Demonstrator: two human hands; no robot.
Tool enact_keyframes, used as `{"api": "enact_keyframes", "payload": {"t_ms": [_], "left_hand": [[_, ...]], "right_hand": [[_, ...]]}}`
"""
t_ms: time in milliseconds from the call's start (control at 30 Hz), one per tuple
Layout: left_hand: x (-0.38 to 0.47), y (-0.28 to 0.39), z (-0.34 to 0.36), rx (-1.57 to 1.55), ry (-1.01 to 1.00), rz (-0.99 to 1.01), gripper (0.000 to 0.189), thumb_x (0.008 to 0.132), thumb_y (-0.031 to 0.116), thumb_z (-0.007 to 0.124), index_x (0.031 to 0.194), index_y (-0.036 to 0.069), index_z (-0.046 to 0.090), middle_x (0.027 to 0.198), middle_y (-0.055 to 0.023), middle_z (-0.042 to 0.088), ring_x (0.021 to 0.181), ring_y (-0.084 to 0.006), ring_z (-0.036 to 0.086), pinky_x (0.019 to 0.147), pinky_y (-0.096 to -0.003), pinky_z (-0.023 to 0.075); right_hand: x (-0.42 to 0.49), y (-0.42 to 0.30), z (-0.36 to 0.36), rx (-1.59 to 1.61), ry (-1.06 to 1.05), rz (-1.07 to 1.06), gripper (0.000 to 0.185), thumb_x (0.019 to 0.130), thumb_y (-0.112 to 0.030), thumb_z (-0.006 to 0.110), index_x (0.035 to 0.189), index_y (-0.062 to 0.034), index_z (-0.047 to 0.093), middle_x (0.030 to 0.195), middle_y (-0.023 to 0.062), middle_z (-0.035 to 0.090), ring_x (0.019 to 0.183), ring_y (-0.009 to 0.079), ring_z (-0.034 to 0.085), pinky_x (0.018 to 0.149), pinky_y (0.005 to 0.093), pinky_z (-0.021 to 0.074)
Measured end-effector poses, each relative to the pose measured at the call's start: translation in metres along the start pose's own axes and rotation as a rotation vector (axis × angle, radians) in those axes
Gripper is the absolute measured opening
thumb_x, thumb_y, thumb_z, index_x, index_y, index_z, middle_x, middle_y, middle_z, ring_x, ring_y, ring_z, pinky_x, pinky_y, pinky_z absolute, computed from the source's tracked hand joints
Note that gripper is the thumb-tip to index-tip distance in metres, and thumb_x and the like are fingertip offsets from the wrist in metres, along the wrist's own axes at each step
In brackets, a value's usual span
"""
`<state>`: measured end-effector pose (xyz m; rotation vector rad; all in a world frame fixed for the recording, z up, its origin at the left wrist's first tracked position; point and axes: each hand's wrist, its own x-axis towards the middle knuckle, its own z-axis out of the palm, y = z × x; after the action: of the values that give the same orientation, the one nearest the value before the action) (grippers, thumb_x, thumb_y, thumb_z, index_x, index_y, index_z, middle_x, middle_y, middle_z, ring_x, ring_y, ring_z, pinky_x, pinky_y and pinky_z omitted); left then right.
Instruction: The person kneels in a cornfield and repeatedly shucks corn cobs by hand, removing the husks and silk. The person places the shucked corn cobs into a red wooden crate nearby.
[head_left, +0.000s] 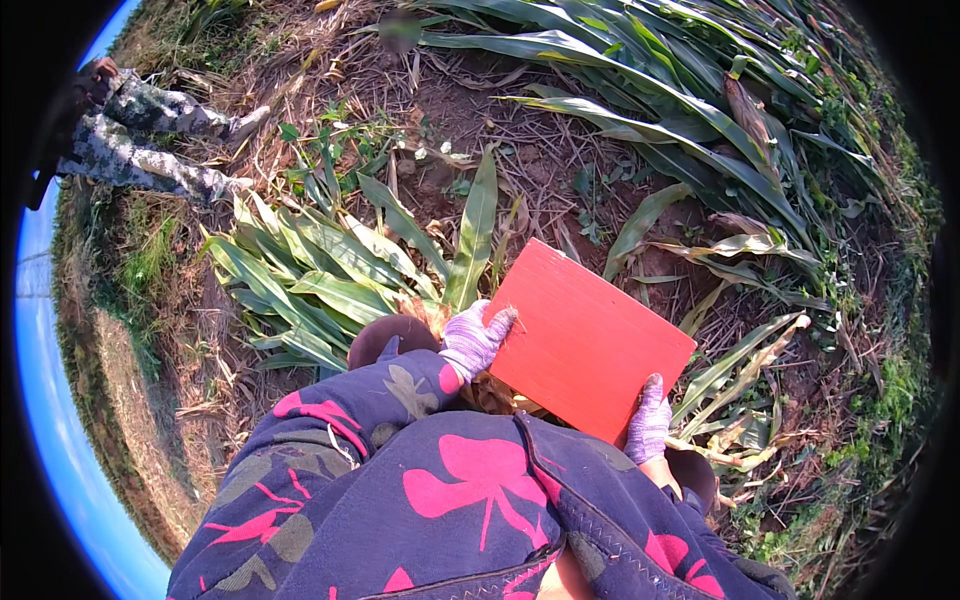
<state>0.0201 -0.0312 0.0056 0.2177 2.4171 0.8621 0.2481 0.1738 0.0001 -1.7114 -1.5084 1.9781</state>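
A flat red board (589, 337) is held in front of my body between both hands. My left hand (477, 339), in a purple-and-white knit glove with bare thumb tip, grips its left edge, thumb on the top face. On the lower right edge sits my right hand (650, 424), gloved alike, its thumb also on the face. What lies under the board is mostly hidden. Cut maize stalks with green leaves (322, 277) spread on the ground beside my left hand. Dry husks show just below the board's near edge.
A large heap of maize stalks (675, 97) lies at the upper right. More leaves and a stalk (742, 367) are right of the board. At the upper left stands a person in camouflage trousers (150, 142). Dry stems litter the soil (540, 172).
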Motion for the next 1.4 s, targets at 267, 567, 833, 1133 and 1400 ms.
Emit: {"api": "enact_keyframes", "payload": {"t_ms": [267, 567, 833, 1133, 1400], "left_hand": [[0.009, -0.008, 0.002, -0.017, 0.02, 0.048, 0.045, 0.089, 0.047, 0.064, 0.103, 0.004, 0.066, 0.083, -0.0153, 0.069, 0.076, -0.0277, 0.068, 0.07, -0.0369, 0.0517], [0.012, 0.0, -0.003, 0.069, 0.046, 0.112, 0.047, 0.092, 0.048, 0.058, 0.1, 0.003, 0.065, 0.083, -0.0209, 0.067, 0.078, -0.0379, 0.065, 0.071, -0.0422, 0.0497], [0.024, -0.005, -0.005, 0.089, 0.034, 0.076, 0.076, 0.1, 0.06, 0.02, 0.088, -0.001, 0.064, 0.073, -0.0255, 0.06, 0.074, -0.0425, 0.059, 0.071, -0.0478, 0.0442], [0.036, -0.025, 0.004, -0.707, -0.165, -0.136, 0.056, 0.102, 0.047, 0.039, 0.114, -0.004, 0.061, 0.091, -0.0144, 0.066, 0.078, -0.0207, 0.061, 0.074, -0.0341, 0.0488], [0.026, 0.003, -0.026, -0.278, -0.358, -0.07, 0.055, 0.095, 0.051, 0.053, 0.104, -0.002, 0.066, 0.088, -0.0104, 0.068, 0.081, -0.0145, 0.063, 0.074, -0.0312, 0.0496]], "right_hand": [[0.009, 0.009, -0.001, 0.039, -0.023, 0.027, 0.053, 0.099, -0.046, 0.049, 0.125, -0.0001, 0.054, 0.11, 0.0078, 0.063, 0.096, 0.0174, 0.058, 0.088, 0.0343, 0.0473], [0.012, -0.001, -0.004, 0.212, -0.144, 0.17, 0.055, 0.095, -0.05, 0.054, 0.126, -0.0045, 0.054, 0.111, 0.0081, 0.063, 0.097, 0.0185, 0.061, 0.088, 0.0353, 0.05], [0.016, -0.009, 0.005, 0.451, -0.143, 0.16, 0.046, 0.095, -0.046, 0.057, 0.12, -0.0075, 0.057, 0.108, 0.007, 0.065, 0.093, 0.0182, 0.063, 0.084, 0.0357, 0.0521], [0.002, -0.018, 0.009, 0.366, -0.146, 0.106, 0.056, 0.096, -0.049, 0.054, 0.129, -0.0045, 0.053, 0.117, 0.0095, 0.063, 0.101, 0.0206, 0.063, 0.088, 0.0381, 0.0523], [-0.007, -0.02, 0.014, 0.415, -0.127, 0.135, 0.053, 0.097, -0.045, 0.052, 0.131, -0.0047, 0.051, 0.12, 0.0104, 0.062, 0.105, 0.0216, 0.062, 0.091, 0.0387, 0.0511]]}}
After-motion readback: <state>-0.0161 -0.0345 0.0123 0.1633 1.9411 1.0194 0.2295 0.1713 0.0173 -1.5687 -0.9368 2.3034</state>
